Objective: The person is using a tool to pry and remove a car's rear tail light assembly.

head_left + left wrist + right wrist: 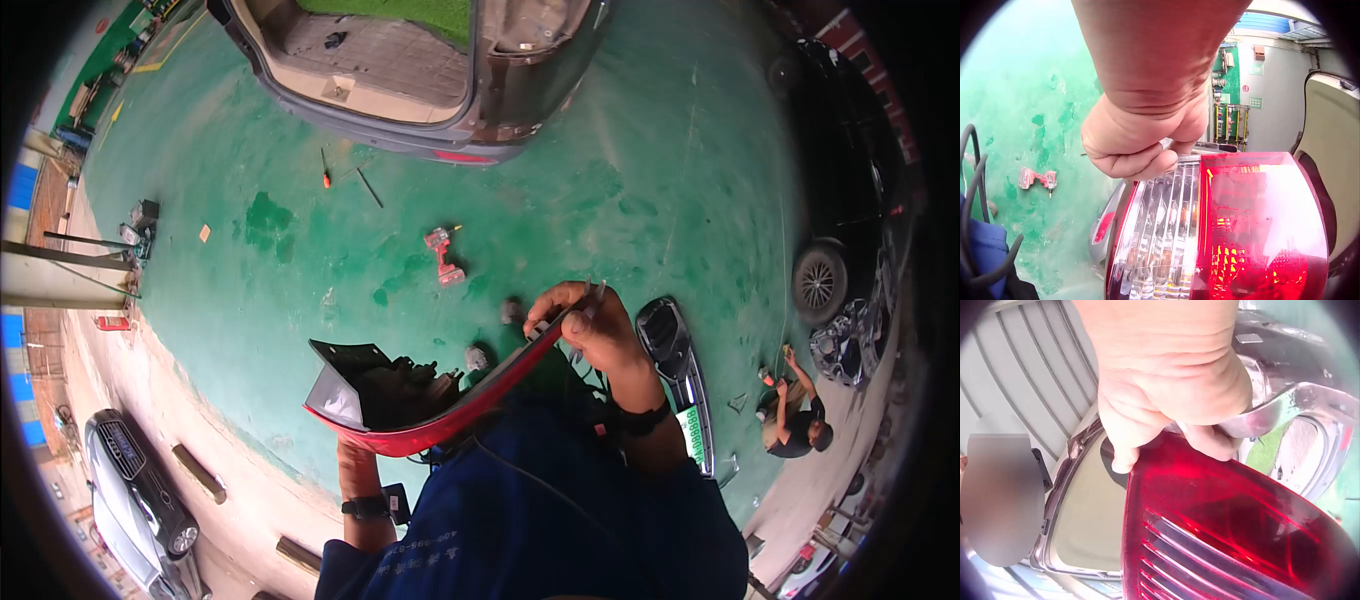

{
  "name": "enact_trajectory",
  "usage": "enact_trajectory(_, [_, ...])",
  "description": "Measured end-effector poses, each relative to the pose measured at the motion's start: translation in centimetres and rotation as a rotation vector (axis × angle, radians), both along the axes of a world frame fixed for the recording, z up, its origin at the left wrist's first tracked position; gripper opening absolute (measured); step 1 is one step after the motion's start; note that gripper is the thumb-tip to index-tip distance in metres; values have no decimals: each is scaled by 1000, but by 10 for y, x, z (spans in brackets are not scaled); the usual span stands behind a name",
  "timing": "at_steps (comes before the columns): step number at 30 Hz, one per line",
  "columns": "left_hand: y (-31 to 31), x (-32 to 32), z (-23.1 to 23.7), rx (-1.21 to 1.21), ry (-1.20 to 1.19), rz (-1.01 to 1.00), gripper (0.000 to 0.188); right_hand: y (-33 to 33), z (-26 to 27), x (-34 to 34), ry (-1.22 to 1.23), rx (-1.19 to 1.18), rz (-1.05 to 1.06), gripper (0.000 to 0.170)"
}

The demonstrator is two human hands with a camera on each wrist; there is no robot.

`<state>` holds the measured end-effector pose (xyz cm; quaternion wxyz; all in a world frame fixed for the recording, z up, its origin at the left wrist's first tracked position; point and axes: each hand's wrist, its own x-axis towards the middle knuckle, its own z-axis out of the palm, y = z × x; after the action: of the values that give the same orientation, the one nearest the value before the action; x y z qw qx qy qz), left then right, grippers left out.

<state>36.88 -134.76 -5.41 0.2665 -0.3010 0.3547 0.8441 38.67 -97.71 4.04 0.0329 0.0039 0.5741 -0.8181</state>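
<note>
Holding a lamp (435,432) up in front of the body with both hands, over the green floor (620,160). Pinching the narrow end with the right hand (600,330), between thumb and fingers. Gripping the broad end with the left hand (1147,134), with fingers curled over the edge; can't really make out the thumb there.

Progress-wise: looks fully off the car (560,80) and well apart from it, so counts as done there. Might belong to the bare-looking recess (525,42) at the rear corner, but can't swear to it. Shows no screwing or plugging-in under way, with just a drill (443,257) and a screwdriver (326,178) lying on the floor. Can't judge the amount left.

As for aim: runs aslant across the body on its long axis, from the broad end at left to the narrow tip at right. Points that tip rightward and a bit forward, towards the car's side. Bows towards the body, facing the lens (1260,225) that way, with the dark back (400,385) turned up and away.
</note>
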Motion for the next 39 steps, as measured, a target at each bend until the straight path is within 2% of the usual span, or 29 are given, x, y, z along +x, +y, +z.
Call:
enact_trajectory(1, [-7, 1, -1, -5, 4, 50, 43, -6, -2, -9, 55, 30, 7, 39])
enact_trajectory(2, [-14, 2, -2, -12, 7, 102, 43, -15, 1, -15, 52, 42, 14, 28])
enact_trajectory(5, [-31, 3, -4, -88, 9, 277, 43, -31, 14, -47, -102, 135, 61, 19])
enact_trajectory(6, [-39, -2, -10, -79, 12, 292, 43, -39, 10, -64, -19, 141, 31, 27])
enact_trajectory(7, [-45, -5, -15, -59, 22, 327, 43, -43, 7, -79, -43, 102, 33, 25])
enact_trajectory(10, [-100, -18, -51, 282, 62, 139, 41, -61, 0, -122, -94, -2, 61, 15])
enact_trajectory(13, [-111, -49, -47, 93, 27, 207, 40, -79, -12, -171, -196, -56, 89, 17])
enact_trajectory(14, [-112, -63, -36, 86, -68, 263, 43, -79, -26, -189, -227, -73, 127, 22])
enact_trajectory(17, [-133, -109, -45, -19, -89, 257, 50, -88, -72, -251, -269, -260, 159, 24])
enact_trajectory(18, [-138, -130, -45, 14, -56, 207, 52, -94, -77, -275, -309, -276, 105, 26])
enact_trajectory(23, [-163, -250, -55, -57, -190, 135, 53, -108, -82, -385, -431, -315, -59, 28])
enact_trajectory(25, [-168, -300, -41, -87, -221, 137, 55, -108, -93, -431, -438, -291, -125, 29])
enact_trajectory(26, [-177, -319, -39, -82, -182, 137, 54, -108, -106, -451, -378, -322, -146, 28])
enact_trajectory(29, [-206, -363, -43, -75, -132, 167, 51, -102, -98, -506, -403, -271, -283, 27])
enact_trajectory(35, [-243, -446, -48, -96, -235, 136, 41, -75, -108, -581, -368, -330, -696, 15])
enact_trajectory(37, [-250, -478, -49, -140, -273, 105, 40, -69, -95, -599, -367, -378, -845, 13])
enact_trajectory(39, [-264, -522, -64, -166, -264, 46, 38, -61, -75, -618, -323, -438, -997, 20])
